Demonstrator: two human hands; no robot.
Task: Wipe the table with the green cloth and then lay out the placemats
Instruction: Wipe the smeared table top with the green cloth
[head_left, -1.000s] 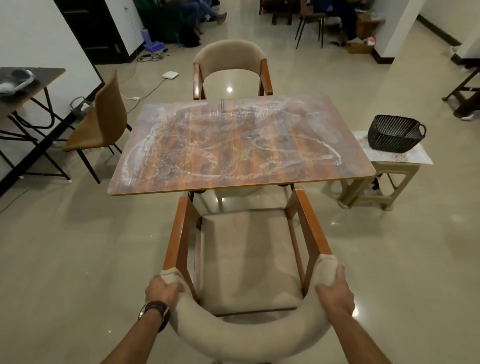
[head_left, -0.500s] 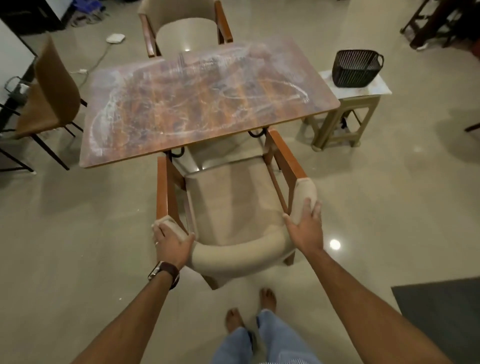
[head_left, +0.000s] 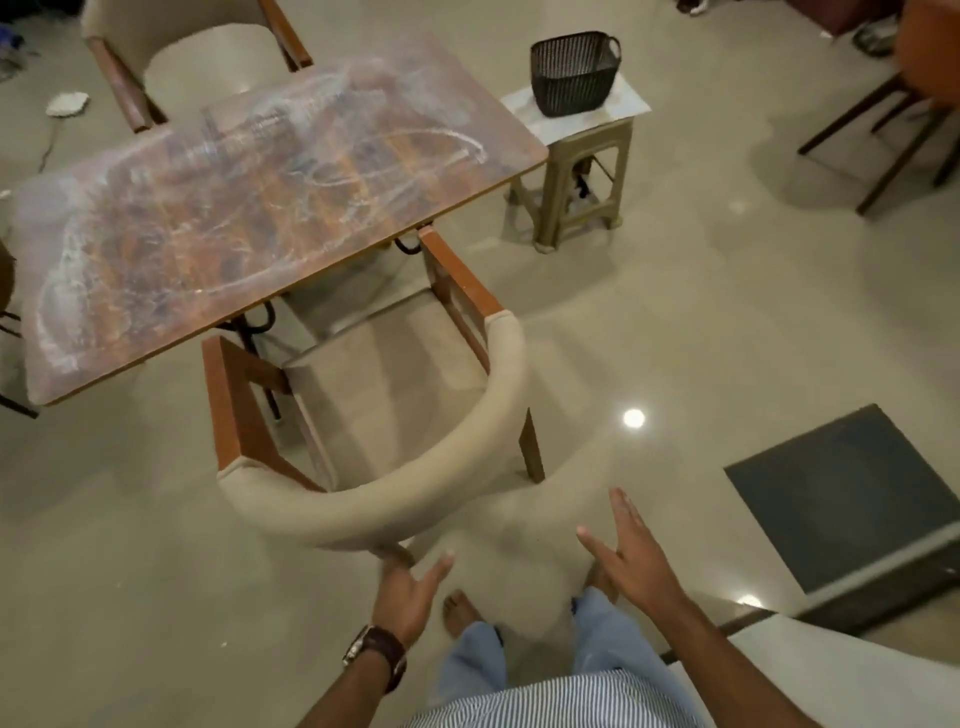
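The wooden table (head_left: 249, 208) fills the upper left, its brown top smeared with white streaks. A beige armchair (head_left: 395, 415) with wooden arms stands at its near edge, partly tucked under. My left hand (head_left: 410, 592), with a watch on the wrist, hovers just below the chair's padded back, fingers spread and empty. My right hand (head_left: 631, 561) is off the chair to the right, open and empty. No green cloth or placemats are in view.
A black basket (head_left: 571, 70) sits on a small stool (head_left: 576, 156) right of the table. A second armchair (head_left: 192, 57) stands at the far side. A dark floor mat (head_left: 852, 493) lies at right. My bare feet and jeans are below the chair.
Both hands have let go of the chair's back and drawn toward me. The view has swung left and down, so the table now sits at an angle.
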